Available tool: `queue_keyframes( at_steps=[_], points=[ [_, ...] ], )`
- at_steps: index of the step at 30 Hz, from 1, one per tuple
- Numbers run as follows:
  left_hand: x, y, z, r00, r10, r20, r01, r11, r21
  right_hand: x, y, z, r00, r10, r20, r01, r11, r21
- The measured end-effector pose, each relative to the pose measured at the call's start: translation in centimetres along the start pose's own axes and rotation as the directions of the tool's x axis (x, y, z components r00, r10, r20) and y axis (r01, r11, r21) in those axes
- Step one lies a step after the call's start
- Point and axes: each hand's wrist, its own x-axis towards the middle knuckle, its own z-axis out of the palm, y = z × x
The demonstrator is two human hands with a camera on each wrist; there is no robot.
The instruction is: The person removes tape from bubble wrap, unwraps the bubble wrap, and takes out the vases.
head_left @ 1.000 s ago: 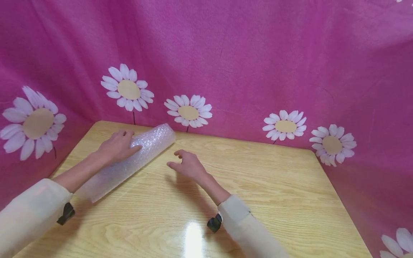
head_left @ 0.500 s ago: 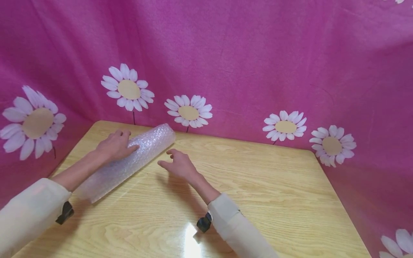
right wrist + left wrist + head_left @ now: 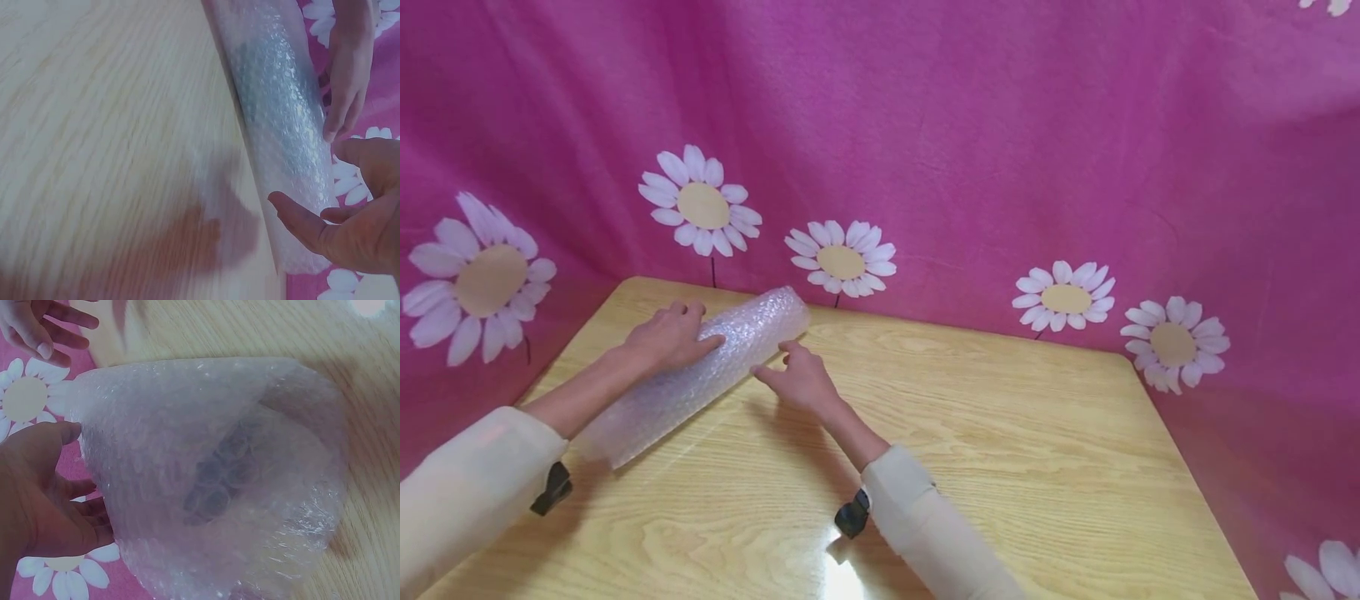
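Left hand (image 3: pixel 664 340) is chilling on that bubble-wrap roll (image 3: pixel 751 333), grip loose; right hand (image 3: pixel 803 379) hovers near it from where I'm standing, fingers relaxed and free.

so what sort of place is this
Probably a draped-off indoor work or recording spot: a wood-grain table with pink daisy-print cloth hanging behind and along both sides, and a roll of bubble wrap lying on it.

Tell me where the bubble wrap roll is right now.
In the head view, the bubble wrap roll lies slanted on the left half of the wooden table, between the left hand and the right hand.
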Motion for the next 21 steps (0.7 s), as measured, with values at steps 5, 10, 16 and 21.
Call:
queue_keyframes(
  at_steps=[5,10,16,21],
  points=[
    [0.1,0.1,0.1,1.000,0.003,-0.012,-0.003,1.000,0.011,0.0,-0.7,0.8,1.000,0.026,-0.002,-0.026,1.000,-0.010],
    [0.2,-0.2,0.5,0.999,0.033,-0.018,-0.033,0.999,-0.008,0.0,-1.3,1.3,0.998,0.061,0.002,-0.061,0.998,0.009],
    [0.3,-0.4,1.0,0.997,0.076,-0.033,-0.077,0.997,-0.025,0.1,-1.6,2.0,0.998,0.069,-0.001,-0.069,0.996,0.050],
    [0.3,0.0,1.0,0.996,0.084,-0.007,-0.084,0.996,-0.027,0.2,-1.9,2.5,0.999,0.051,-0.010,-0.050,0.993,0.111]
  ],
)
